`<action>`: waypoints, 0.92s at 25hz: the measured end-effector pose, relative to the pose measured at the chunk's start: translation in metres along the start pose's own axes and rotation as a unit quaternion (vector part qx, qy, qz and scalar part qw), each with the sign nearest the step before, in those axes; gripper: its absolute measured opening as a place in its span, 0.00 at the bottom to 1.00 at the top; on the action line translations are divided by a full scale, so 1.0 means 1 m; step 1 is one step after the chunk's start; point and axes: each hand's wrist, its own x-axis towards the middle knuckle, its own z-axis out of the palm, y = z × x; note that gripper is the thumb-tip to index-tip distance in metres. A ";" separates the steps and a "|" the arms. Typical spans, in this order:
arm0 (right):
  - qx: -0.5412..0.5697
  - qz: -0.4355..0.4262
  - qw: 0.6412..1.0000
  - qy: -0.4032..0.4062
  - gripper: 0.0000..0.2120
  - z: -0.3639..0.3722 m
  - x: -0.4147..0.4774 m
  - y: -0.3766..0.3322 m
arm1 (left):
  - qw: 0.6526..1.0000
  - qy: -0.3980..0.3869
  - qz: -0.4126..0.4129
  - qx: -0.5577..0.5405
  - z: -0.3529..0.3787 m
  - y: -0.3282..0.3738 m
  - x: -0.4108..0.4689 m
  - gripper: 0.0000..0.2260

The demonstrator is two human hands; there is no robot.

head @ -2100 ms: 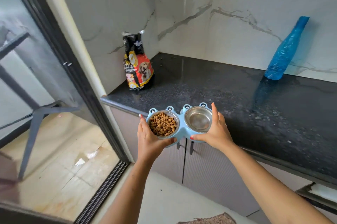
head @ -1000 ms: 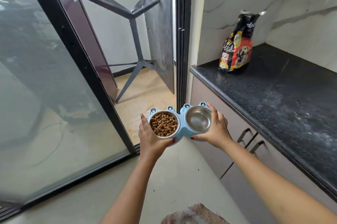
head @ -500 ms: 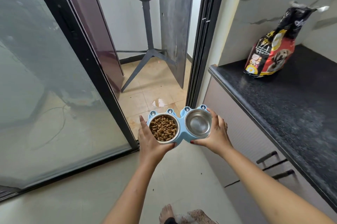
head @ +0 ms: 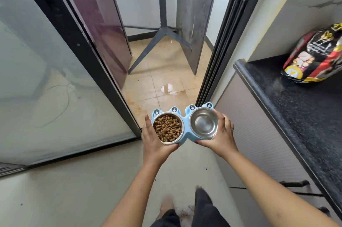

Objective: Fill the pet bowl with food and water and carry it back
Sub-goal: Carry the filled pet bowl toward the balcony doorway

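Note:
I carry a light-blue double pet bowl (head: 185,119) in front of me, at chest height above the floor. Its left steel cup (head: 167,130) is full of brown kibble. Its right steel cup (head: 203,123) looks shiny inside; whether water is in it I cannot tell. My left hand (head: 154,143) grips the holder's left end, thumb curled under the front rim. My right hand (head: 221,136) grips the right end, fingers wrapped round the cup's side. The pet food bag (head: 314,58) lies on the black counter at the right.
An open doorway (head: 166,82) straight ahead leads to a tiled balcony floor with a wet patch (head: 167,89). A glass sliding door (head: 46,79) stands at the left. The black counter edge (head: 259,93) and cabinet fronts run along the right. A folded metal stand (head: 162,23) stands outside.
I have turned left from the counter toward the doorway, carrying the bowl. The counter and food bag have slid to the right edge; both hands keep the same grip.

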 end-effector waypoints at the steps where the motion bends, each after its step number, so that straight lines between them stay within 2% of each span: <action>1: 0.000 -0.003 1.000 -0.004 0.56 0.004 0.005 0.004 | 1.000 0.001 -0.009 0.003 0.004 -0.003 0.003 0.64; 8: 0.003 -0.049 0.997 -0.054 0.53 0.024 0.038 0.029 | 0.998 0.025 -0.052 0.020 0.032 -0.016 0.016 0.64; 13: -0.011 -0.041 0.997 -0.058 0.52 0.058 0.059 0.055 | 0.996 0.020 -0.071 0.048 0.060 -0.043 0.043 0.63; 18: -0.034 -0.006 0.996 -0.080 0.52 0.125 0.079 0.111 | 0.993 0.000 -0.100 0.070 0.109 -0.110 0.076 0.63; 23: -0.022 -0.009 0.996 -0.084 0.51 0.214 0.105 0.182 | 0.991 -0.004 -0.106 0.084 0.173 -0.199 0.115 0.63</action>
